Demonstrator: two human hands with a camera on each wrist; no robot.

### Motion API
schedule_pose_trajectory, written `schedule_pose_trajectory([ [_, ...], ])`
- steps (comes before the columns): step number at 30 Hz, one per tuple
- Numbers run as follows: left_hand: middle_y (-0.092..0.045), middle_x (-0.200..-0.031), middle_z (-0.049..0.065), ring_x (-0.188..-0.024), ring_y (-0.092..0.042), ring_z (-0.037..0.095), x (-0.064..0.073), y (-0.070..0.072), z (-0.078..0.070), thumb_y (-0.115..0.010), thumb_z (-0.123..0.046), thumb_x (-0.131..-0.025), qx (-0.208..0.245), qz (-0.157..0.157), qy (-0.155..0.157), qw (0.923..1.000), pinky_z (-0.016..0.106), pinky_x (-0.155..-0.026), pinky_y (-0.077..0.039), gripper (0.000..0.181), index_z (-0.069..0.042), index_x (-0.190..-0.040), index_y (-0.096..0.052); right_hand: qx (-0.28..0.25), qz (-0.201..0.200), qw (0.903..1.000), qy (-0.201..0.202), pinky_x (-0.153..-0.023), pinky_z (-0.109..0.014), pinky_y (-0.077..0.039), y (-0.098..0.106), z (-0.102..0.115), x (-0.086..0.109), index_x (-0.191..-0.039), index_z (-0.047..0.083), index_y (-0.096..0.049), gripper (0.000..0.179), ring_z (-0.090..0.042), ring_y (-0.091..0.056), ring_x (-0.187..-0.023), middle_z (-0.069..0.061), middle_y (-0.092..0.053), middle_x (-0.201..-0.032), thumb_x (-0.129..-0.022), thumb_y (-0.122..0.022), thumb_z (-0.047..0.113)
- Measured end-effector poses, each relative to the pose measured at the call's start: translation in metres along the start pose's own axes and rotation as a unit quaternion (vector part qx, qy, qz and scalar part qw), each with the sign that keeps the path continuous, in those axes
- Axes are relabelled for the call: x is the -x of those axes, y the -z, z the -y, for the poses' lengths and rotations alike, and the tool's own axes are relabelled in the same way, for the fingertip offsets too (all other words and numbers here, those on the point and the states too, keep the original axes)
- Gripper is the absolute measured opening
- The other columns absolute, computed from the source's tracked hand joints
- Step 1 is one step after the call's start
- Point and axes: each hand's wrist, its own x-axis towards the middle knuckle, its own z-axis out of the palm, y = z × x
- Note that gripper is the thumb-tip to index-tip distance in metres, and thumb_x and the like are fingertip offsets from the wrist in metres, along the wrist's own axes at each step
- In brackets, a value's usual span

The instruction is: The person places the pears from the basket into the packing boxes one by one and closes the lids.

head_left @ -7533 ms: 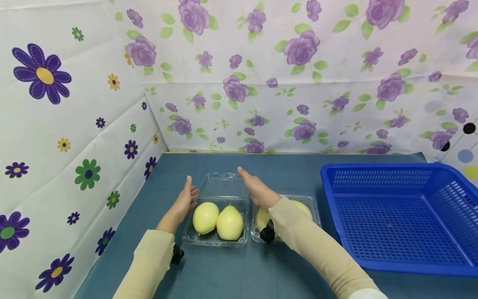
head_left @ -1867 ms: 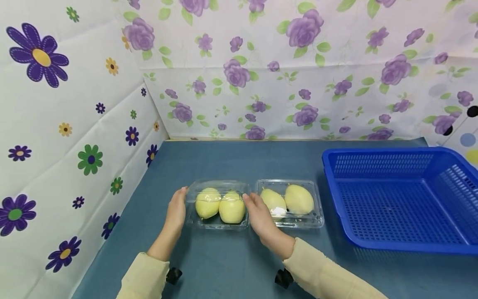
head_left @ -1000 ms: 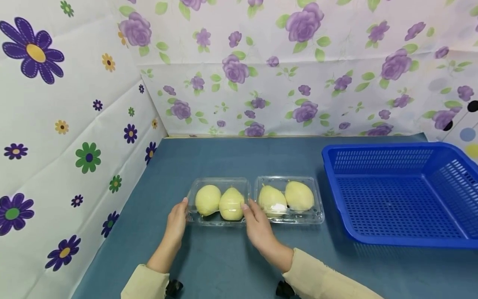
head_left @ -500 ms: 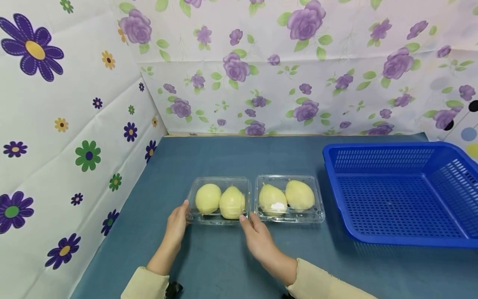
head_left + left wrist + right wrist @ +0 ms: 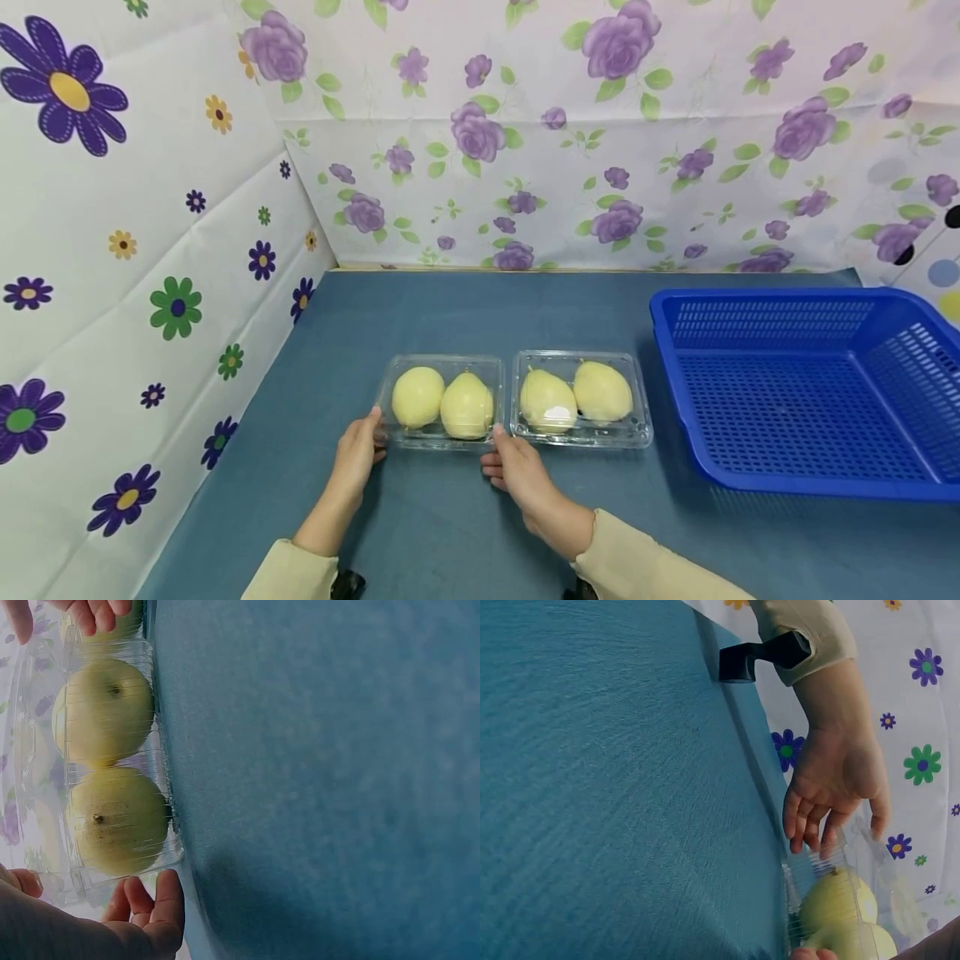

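Note:
A clear plastic clamshell box [image 5: 441,444], its lid down, stands on the blue-green tablecloth with two pale yellow pears [image 5: 417,398] inside. My left hand [image 5: 356,454] is at its front left corner, thumb near the rim and fingers relaxed below. By its front right corner is my right hand [image 5: 521,475], thumb at the edge, fingers loosely bent and around nothing. The left wrist view shows the left fingertips [image 5: 169,889] close beside the box end; whether they touch is unclear. The right wrist view shows the left thumb and fingers spread apart.
A second lidded clamshell box [image 5: 637,433] with two pears stands just right of the first. Farther right is a blue slotted plastic basket [image 5: 825,483]. Flowered sheets hang behind the table [image 5: 450,308] and along its left side.
The first box's lid, raised at first, has come down over the pears. Both hands have slid along its sides to the front corners, and their fingers have loosened.

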Motion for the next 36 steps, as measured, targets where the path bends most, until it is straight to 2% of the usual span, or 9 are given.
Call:
schedule_pose_trajectory([
  [4,-0.050,-0.098,0.017,-0.094,-0.054,0.026,-0.0004,-0.0013,0.0008,-0.030,-0.044,-0.102,0.007,-0.005,-0.002,1.0000,0.035,-0.079,-0.049,0.059,0.009,-0.121,-0.047,-0.013,-0.001,0.9999,-0.007,-0.087,-0.041,-0.052,-0.0017,0.0005,-0.0013,-0.120,-0.014,-0.042,0.054,-0.036,-0.062,-0.102,-0.026,-0.061,-0.109,-0.105,-0.029,0.037],
  [11,-0.051,-0.086,0.008,-0.074,-0.057,0.010,-0.0005,-0.0001,0.0026,-0.033,-0.044,-0.102,0.023,0.002,0.029,0.9993,0.023,-0.068,-0.051,0.054,0.007,-0.114,-0.043,-0.047,0.002,0.9987,-0.017,-0.087,-0.040,-0.053,-0.0041,0.0012,-0.0021,-0.121,-0.014,-0.040,0.052,-0.037,-0.062,-0.104,-0.030,-0.060,-0.113,-0.106,-0.027,0.033],
  [17,-0.048,-0.078,0.004,-0.068,-0.056,0.009,0.0007,0.0003,0.0025,-0.031,-0.047,-0.101,0.049,0.023,0.036,0.9978,0.022,-0.064,-0.052,0.052,0.004,-0.103,-0.044,-0.085,0.028,0.9951,-0.043,-0.093,-0.044,-0.050,-0.0032,0.0028,-0.0029,-0.129,-0.018,-0.035,0.057,-0.040,-0.059,-0.110,-0.031,-0.058,-0.116,-0.106,-0.025,0.034],
  [20,-0.047,-0.075,0.002,-0.065,-0.055,0.010,0.0016,0.0002,0.0026,-0.029,-0.048,-0.101,0.057,0.034,0.034,0.9972,0.024,-0.062,-0.051,0.053,0.003,-0.103,-0.043,-0.093,0.040,0.9931,-0.058,-0.095,-0.046,-0.048,-0.0036,0.0022,-0.0034,-0.131,-0.019,-0.035,0.059,-0.041,-0.058,-0.111,-0.029,-0.058,-0.114,-0.106,-0.024,0.033],
  [24,-0.045,-0.071,0.001,-0.063,-0.053,0.010,0.0022,-0.0011,0.0046,-0.027,-0.044,-0.103,0.068,0.041,0.041,0.9960,0.024,-0.061,-0.050,0.050,0.003,-0.104,-0.043,-0.101,0.037,0.9922,-0.063,-0.095,-0.047,-0.048,-0.0053,-0.0009,-0.0055,-0.129,-0.018,-0.037,0.057,-0.042,-0.057,-0.109,-0.025,-0.059,-0.108,-0.106,-0.022,0.033],
  [27,-0.045,-0.071,0.000,-0.062,-0.052,0.010,0.0025,-0.0014,0.0048,-0.024,-0.037,-0.105,0.080,0.044,0.046,0.9948,0.024,-0.060,-0.050,0.045,0.003,-0.102,-0.044,-0.110,0.027,0.9918,-0.060,-0.094,-0.046,-0.048,-0.0063,-0.0022,-0.0069,-0.124,-0.015,-0.040,0.052,-0.038,-0.060,-0.103,-0.020,-0.059,-0.103,-0.106,-0.023,0.031],
  [30,-0.045,-0.070,-0.001,-0.061,-0.052,0.010,0.0023,-0.0008,0.0040,-0.025,-0.027,-0.103,0.090,0.041,0.043,0.9941,0.024,-0.060,-0.050,0.037,0.003,-0.098,-0.046,-0.116,0.018,0.9913,-0.059,-0.092,-0.044,-0.050,-0.0071,-0.0022,-0.0083,-0.116,-0.010,-0.043,0.043,-0.029,-0.062,-0.096,-0.014,-0.058,-0.098,-0.106,-0.026,0.029],
  [36,-0.044,-0.071,0.001,-0.061,-0.051,0.010,0.0049,-0.0003,0.0033,-0.027,-0.016,-0.100,0.073,0.026,0.037,0.9963,0.021,-0.060,-0.049,0.028,0.004,-0.098,-0.046,-0.131,0.007,0.9899,-0.055,-0.084,-0.037,-0.053,-0.0094,-0.0021,-0.0099,-0.103,-0.003,-0.047,0.034,-0.014,-0.060,-0.079,-0.005,-0.054,-0.086,-0.106,-0.028,0.025],
])
